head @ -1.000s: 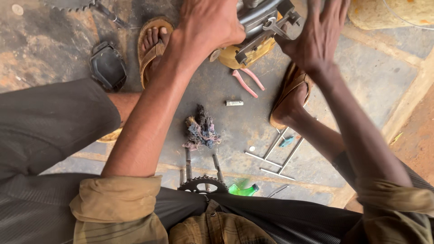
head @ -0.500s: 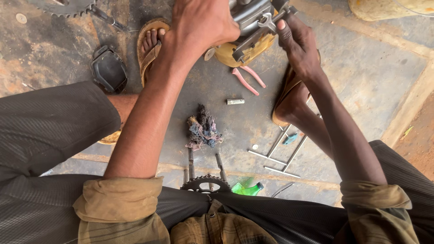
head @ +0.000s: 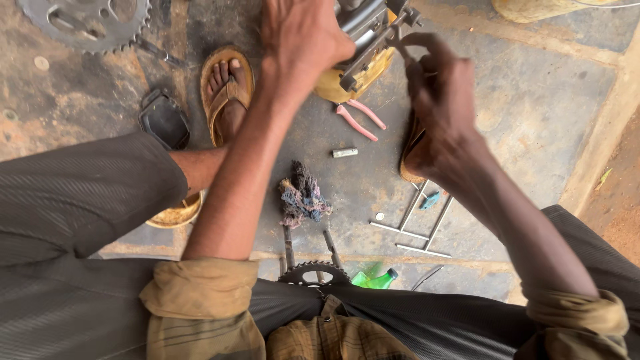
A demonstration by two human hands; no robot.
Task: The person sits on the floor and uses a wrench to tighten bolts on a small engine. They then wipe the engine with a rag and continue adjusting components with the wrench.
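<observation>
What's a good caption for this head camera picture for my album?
Left hand steadies a grey metal part while the right hand works at its edge, above pink-handled pliers.

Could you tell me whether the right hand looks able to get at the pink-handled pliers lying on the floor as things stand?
Probably yes. The pink-handled pliers lie bare on the floor just below the metal part, with nothing on them. The right hand is pinching that part, so it would have to let go first.

Below me a stained grey concrete floor (head: 533,120), oil-dark in the middle, a raised pale kerb (head: 603,143) along the right, reddish dirt (head: 623,227) beyond it, flat daylight all over.
</observation>
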